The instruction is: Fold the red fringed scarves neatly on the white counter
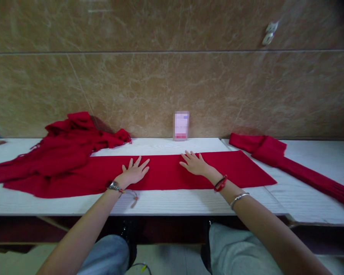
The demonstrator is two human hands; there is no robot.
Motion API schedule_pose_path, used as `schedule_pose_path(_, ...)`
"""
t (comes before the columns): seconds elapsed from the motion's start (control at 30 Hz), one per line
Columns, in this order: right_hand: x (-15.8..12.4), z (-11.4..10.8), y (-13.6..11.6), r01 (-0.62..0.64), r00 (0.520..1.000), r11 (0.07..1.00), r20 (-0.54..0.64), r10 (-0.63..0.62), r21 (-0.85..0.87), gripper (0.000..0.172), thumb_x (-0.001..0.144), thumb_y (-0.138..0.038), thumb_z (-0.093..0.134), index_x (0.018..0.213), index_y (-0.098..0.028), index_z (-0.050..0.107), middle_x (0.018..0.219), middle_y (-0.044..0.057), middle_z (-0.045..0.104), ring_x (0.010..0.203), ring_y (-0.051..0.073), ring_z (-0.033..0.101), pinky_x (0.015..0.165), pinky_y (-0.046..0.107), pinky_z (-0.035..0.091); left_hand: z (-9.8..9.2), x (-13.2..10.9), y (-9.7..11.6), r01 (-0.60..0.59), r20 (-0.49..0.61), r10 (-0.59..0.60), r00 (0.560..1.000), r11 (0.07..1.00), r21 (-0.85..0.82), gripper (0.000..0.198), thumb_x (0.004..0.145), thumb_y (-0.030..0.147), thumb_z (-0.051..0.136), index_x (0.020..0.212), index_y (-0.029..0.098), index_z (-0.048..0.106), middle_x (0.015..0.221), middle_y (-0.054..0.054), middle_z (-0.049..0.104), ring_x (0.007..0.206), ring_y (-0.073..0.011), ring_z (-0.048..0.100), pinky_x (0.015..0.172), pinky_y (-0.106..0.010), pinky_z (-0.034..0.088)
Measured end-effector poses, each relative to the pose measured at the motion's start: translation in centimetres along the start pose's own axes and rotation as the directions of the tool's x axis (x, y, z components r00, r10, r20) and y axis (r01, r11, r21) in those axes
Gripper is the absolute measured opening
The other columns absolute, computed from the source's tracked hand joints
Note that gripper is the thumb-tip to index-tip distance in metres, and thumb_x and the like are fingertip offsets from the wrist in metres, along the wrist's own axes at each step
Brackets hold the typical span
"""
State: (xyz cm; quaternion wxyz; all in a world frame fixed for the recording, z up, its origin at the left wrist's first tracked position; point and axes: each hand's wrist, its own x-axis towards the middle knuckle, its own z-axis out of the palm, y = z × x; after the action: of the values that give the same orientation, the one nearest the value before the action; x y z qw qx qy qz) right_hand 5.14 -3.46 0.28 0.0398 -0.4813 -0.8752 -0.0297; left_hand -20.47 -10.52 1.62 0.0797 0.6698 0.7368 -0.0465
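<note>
A long red scarf (166, 173) lies stretched flat across the white table, its right end cut to a slanting point. My left hand (133, 173) rests palm down on it with fingers spread, left of the middle. Further right, my right hand (195, 164) also presses flat on the cloth, fingers apart, near its far edge. Neither hand grips anything. At the left, the flat cloth runs under or into a crumpled heap of red fringed fabric (65, 149); where one ends and the other begins is hard to tell.
Another red scarf (275, 152), folded narrow with a fringed end, lies at the right. A phone-like upright thing (181, 126), blurred out, leans on the brown marbled wall (149, 88) behind the white table (172, 204). A small white fitting (270, 33) sits on the wall.
</note>
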Motion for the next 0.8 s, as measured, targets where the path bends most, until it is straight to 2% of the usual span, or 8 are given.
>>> schedule_pose_path(0.17,-1.6,0.7,5.4,-0.009,0.998,1.000,0.060,0.009,-0.013,0.042,0.092,-0.035,0.024,0.129,-0.023,0.042,0.142,0.011,0.031,0.131,0.031,0.022,0.095,0.064,0.025,0.3,0.2,-0.7,0.020,-0.027,-0.020,0.999,0.999,0.026,0.052,0.089,0.047,0.016,0.139,0.036,0.014,0.148,-0.005,0.005,0.130,-0.0412,0.008,0.091,-0.068,0.018)
schedule_pose_path(0.3,-3.4,0.9,10.2,-0.136,0.986,0.990,0.094,0.138,-0.021,0.042,0.092,-0.027,0.023,0.128,-0.022,0.043,0.142,0.012,0.029,0.131,0.031,0.019,0.095,0.063,0.025,-0.2,0.9,-1.4,-0.005,0.023,0.004,1.000,0.998,0.064,0.054,0.087,0.052,0.018,0.139,0.035,0.016,0.147,-0.007,0.009,0.129,-0.0432,0.014,0.087,-0.068,0.025)
schedule_pose_path(0.4,-4.1,0.7,12.0,-0.290,0.956,0.957,0.027,0.291,-0.029,0.046,0.092,-0.034,0.025,0.133,-0.018,0.037,0.143,0.016,0.025,0.131,0.034,0.019,0.095,0.064,0.023,-0.9,1.7,-1.9,-0.037,0.030,0.034,0.999,0.996,0.085,0.059,0.084,0.056,0.025,0.138,0.033,0.023,0.146,-0.009,0.017,0.128,-0.0429,0.020,0.089,-0.065,0.027)
schedule_pose_path(0.5,-3.9,-0.2,10.3,-0.308,0.943,0.951,-0.141,0.301,-0.025,0.059,0.090,-0.045,0.026,0.138,-0.011,0.025,0.145,0.020,0.014,0.132,0.037,0.012,0.096,0.064,0.021,-1.6,2.4,-0.9,-0.023,-0.022,0.026,0.999,0.994,0.108,0.060,0.083,0.055,0.031,0.137,0.030,0.028,0.146,-0.011,0.017,0.130,-0.0403,0.017,0.095,-0.061,0.023)
schedule_pose_path(0.57,-3.5,-0.8,7.5,-0.162,0.967,0.987,-0.198,0.158,-0.001,0.059,0.090,-0.046,0.026,0.139,-0.012,0.024,0.146,0.019,0.014,0.132,0.035,0.013,0.097,0.061,0.024,-2.0,2.5,0.7,-0.047,-0.048,0.052,0.997,0.994,0.096,0.057,0.085,0.052,0.029,0.137,0.029,0.027,0.147,-0.009,0.011,0.132,-0.0370,0.010,0.098,-0.058,0.020)
schedule_pose_path(0.67,-3.1,-1.0,3.7,0.073,0.989,0.997,-0.135,-0.068,0.036,0.060,0.090,-0.048,0.026,0.139,-0.015,0.024,0.146,0.015,0.017,0.132,0.033,0.014,0.098,0.059,0.024,-1.6,2.6,3.3,-0.177,-0.038,0.179,0.983,0.983,0.057,0.054,0.088,0.049,0.025,0.139,0.031,0.021,0.148,-0.006,0.003,0.134,-0.0318,0.005,0.101,-0.054,0.018)
schedule_pose_path(0.73,-3.1,-0.7,2.9,0.112,0.992,0.992,-0.061,-0.108,0.065,0.058,0.090,-0.048,0.027,0.139,-0.018,0.024,0.146,0.013,0.020,0.132,0.032,0.015,0.097,0.060,0.025,-0.8,2.7,4.3,-0.242,-0.029,0.243,0.970,0.969,0.046,0.052,0.089,0.046,0.023,0.139,0.032,0.018,0.148,-0.005,0.001,0.134,-0.0308,0.006,0.100,-0.056,0.018)
schedule_pose_path(0.8,-3.2,-0.2,4.0,0.085,0.996,0.994,0.010,-0.085,0.066,0.053,0.091,-0.045,0.027,0.138,-0.022,0.026,0.145,0.012,0.023,0.132,0.031,0.016,0.096,0.062,0.024,0.0,2.8,4.6,-0.252,-0.031,0.254,0.967,0.966,0.048,0.050,0.090,0.044,0.020,0.139,0.033,0.016,0.148,-0.004,0.004,0.134,-0.0312,0.007,0.098,-0.059,0.018)
